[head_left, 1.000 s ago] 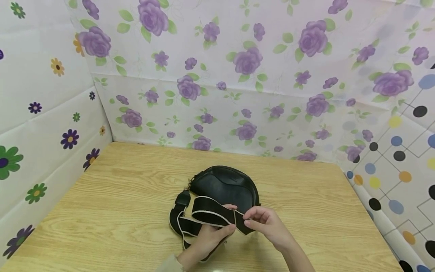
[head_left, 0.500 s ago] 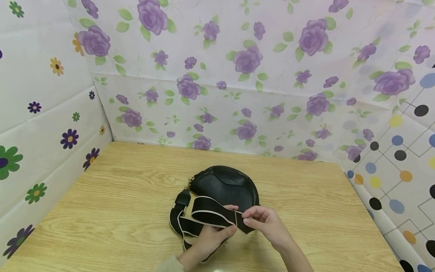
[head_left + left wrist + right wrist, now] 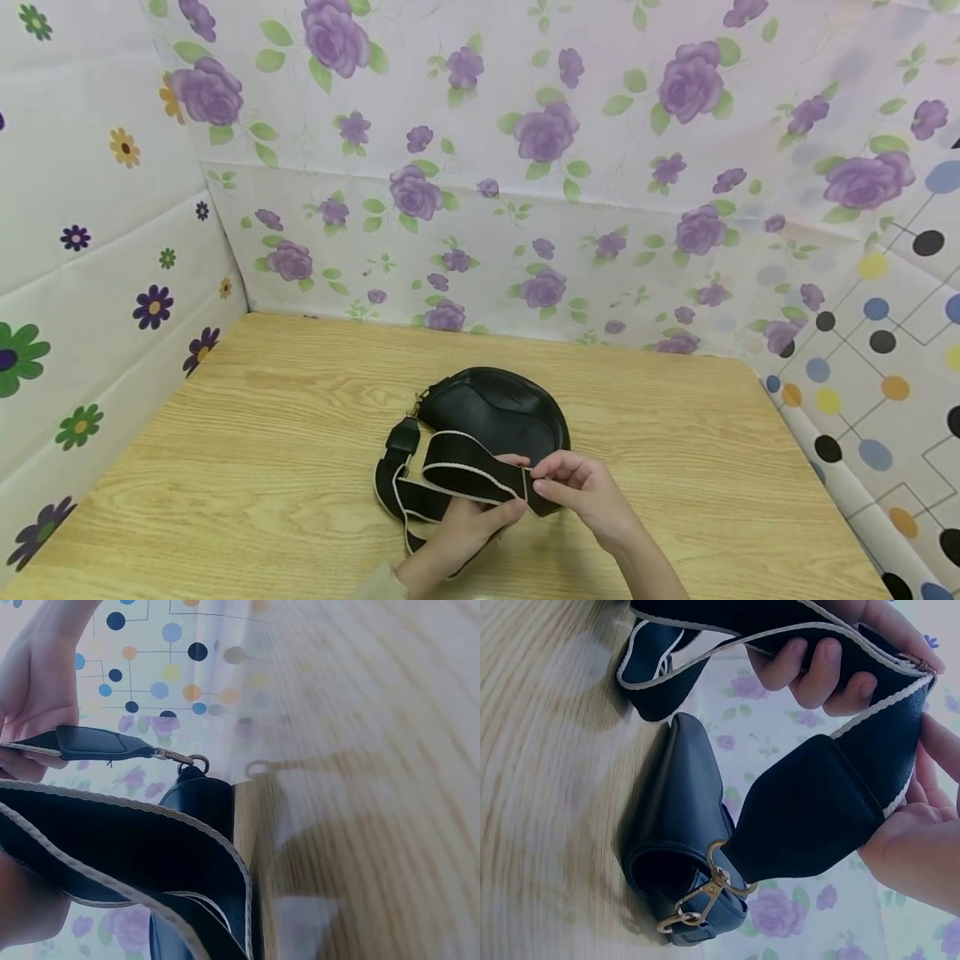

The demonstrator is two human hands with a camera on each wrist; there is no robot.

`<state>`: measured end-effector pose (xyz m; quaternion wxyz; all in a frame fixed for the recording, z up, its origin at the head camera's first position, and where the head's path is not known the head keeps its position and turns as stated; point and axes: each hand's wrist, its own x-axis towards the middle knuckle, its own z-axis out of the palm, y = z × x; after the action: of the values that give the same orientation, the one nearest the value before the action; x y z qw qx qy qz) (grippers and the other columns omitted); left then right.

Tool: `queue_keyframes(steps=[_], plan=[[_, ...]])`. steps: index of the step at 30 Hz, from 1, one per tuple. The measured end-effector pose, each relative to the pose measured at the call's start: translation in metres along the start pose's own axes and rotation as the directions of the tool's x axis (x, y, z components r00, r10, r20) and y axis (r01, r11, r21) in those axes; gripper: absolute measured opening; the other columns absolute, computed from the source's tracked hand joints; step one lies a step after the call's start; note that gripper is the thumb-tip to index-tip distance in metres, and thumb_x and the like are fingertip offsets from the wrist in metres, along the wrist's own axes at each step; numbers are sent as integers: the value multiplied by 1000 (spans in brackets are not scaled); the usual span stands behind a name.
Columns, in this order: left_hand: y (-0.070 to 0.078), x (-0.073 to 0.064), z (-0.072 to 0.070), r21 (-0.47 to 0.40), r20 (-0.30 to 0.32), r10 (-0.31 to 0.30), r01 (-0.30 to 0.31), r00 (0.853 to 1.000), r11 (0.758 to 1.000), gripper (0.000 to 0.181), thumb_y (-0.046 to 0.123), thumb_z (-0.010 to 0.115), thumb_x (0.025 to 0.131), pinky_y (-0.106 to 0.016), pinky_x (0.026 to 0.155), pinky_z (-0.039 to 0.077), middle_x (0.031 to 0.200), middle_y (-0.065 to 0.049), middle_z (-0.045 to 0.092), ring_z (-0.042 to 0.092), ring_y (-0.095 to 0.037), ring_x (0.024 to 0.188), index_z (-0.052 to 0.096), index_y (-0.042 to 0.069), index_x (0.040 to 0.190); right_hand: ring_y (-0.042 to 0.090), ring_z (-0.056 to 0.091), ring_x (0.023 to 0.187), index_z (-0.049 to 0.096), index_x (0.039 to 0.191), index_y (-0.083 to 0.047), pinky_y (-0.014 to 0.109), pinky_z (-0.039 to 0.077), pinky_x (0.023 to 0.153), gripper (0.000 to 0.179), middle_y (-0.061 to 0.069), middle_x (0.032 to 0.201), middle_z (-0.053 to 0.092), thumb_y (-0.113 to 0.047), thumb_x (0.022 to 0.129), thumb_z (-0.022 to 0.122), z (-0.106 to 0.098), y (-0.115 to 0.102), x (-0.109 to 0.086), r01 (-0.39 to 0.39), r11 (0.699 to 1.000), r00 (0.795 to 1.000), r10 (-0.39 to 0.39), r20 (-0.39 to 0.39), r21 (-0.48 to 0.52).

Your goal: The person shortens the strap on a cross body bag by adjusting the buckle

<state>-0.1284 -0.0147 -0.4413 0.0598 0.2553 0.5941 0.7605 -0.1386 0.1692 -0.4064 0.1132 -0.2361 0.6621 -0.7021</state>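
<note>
A black half-moon shoulder bag (image 3: 491, 417) lies on the table, its wide black strap (image 3: 461, 454) with white edging raised in front of it. My left hand (image 3: 472, 527) grips the doubled strap from below, thumb at a thin metal slider buckle (image 3: 525, 485). Just right of the buckle, my right hand (image 3: 588, 490) pinches the strap between thumb and fingers. In the right wrist view, the left fingers (image 3: 817, 675) curl round the strap layers. The strap's leather end tab (image 3: 802, 810) joins the bag by a gold clasp (image 3: 712, 885).
The wooden table (image 3: 300, 400) bears the bag. More strap (image 3: 393, 492) lies in loops at its left, with another leather tab (image 3: 403, 437) clipped to the bag. A purple-flowered cloth (image 3: 480, 208) hangs behind, and patterned cloths stand at both sides.
The buckle and my left thumb have shifted slightly right, nearer the right fingertips. My right hand has edged a little left and up; the bag has barely moved.
</note>
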Motion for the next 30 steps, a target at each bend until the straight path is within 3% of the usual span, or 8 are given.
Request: queue_keyframes(steps=[6,14,19,25,30], plan=[[2,0,-1,-24,1,0,0,1000,1000,41,8,57,87,-26,87,41,125,-15,44,49,-15,108,43,-4,124,7,56,77,62,91,-13,21,46,67,17,-4,87,63,1,83,59,-4,1,-2,-15,1000,1000,15,23,5],[4,1,-4,3,-4,34,-34,999,999,38,7,57,88,-25,86,41,125,-16,43,49,-15,107,45,-3,123,5,55,71,65,90,-14,19,44,62,21,-5,83,63,4,83,57,-6,5,-2,45,999,997,-47,57,29],[2,1,-3,-6,-9,32,-32,999,999,41,8,57,88,-25,85,42,125,-15,44,51,-14,105,43,-6,123,4,54,71,66,88,-15,18,44,61,19,-6,82,63,2,83,59,-5,3,-2,30,1000,999,-30,24,2],[-1,0,-1,27,-12,11,-11,1000,1000,40,9,59,87,-25,85,41,125,-16,45,50,-14,105,46,-2,123,5,55,72,67,85,-16,18,45,62,17,-5,81,64,0,81,61,-2,2,0,-5,1000,1000,5,-27,-8],[-2,0,-1,34,-7,27,-27,1000,999,42,10,60,86,-26,86,41,124,-14,46,51,-14,105,45,-3,124,6,56,73,68,84,-18,19,46,64,18,-5,81,65,-1,81,62,2,2,1,-18,1000,998,18,-59,2]])
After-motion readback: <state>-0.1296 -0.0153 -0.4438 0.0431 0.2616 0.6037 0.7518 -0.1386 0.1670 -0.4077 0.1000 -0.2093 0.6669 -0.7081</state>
